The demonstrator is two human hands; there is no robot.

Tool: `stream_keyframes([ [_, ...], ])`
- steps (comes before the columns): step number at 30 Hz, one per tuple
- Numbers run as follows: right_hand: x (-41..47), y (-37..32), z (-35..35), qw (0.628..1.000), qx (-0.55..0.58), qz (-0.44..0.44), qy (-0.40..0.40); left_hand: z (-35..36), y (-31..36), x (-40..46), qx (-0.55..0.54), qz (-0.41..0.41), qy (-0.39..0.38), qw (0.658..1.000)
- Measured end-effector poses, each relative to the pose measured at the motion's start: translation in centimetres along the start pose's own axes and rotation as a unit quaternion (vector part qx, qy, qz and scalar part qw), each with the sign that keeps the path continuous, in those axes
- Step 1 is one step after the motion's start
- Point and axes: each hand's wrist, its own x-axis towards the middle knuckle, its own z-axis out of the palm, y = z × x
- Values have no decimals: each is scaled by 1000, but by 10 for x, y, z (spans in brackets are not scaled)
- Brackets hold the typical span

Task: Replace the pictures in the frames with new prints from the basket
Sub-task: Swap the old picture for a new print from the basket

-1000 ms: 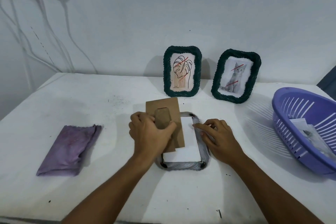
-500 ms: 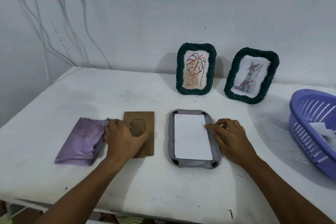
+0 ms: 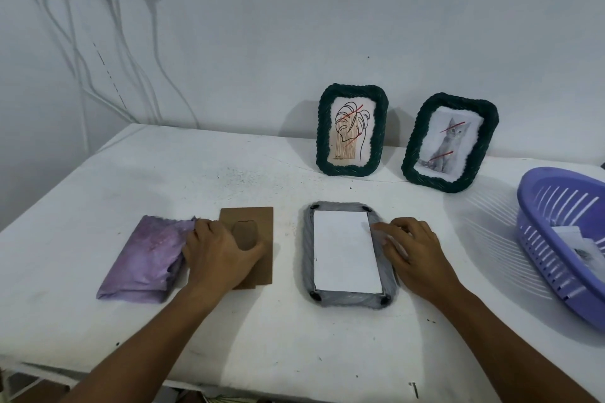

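A grey woven frame (image 3: 307, 249) lies face down at the table's middle, and the white back of a print (image 3: 343, 252) shows in its opening. My right hand (image 3: 412, 252) rests on the frame's right rim, bent fingertips touching the print's right edge. To the left, the brown backing board (image 3: 262, 222) lies flat on the table. My left hand (image 3: 219, 255) lies on it, thumb and fingers around its stand flap. Two dark green frames stand against the wall, one with a leaf drawing (image 3: 324, 131), one with a cat photo (image 3: 458, 98). The purple basket (image 3: 537, 206) at the right holds prints (image 3: 569, 235).
A folded purple cloth (image 3: 147, 252) lies just left of the backing board, touching my left fingers. White cables (image 3: 114, 75) hang down the wall at the back left. The table's front edge runs close below my forearms.
My left hand lifted the backing board off the grey frame and carried it left, setting it down beside the cloth. The white print back is uncovered. My right hand stayed at the frame's right rim.
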Motion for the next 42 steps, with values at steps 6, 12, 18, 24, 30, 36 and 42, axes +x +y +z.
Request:
stream_keyframes([
  [6, 10, -23, -4, 996, 25, 62, 60, -7, 38, -7, -62, 179, 27, 981],
  [12, 18, -44, -6, 987, -23, 146, -68, 19, 76, -11, -61, 223, -85, 969],
  [18, 18, -49, -4, 984, -47, 149, -89, 25, 82, -12, -42, 212, -89, 972],
  [24, 15, -50, -1, 985, -33, 146, -85, 28, 83, -15, -30, 213, -78, 973],
  [30, 12, -51, 1, 985, -21, 151, -76, 27, 83, -17, -35, 213, -63, 974],
  [36, 12, -51, 2, 985, -7, 158, -72, 30, 86, -17, -45, 200, -55, 977],
  [42, 11, -51, 3, 984, -9, 160, -72, 33, 88, -17, -60, 186, -73, 978],
])
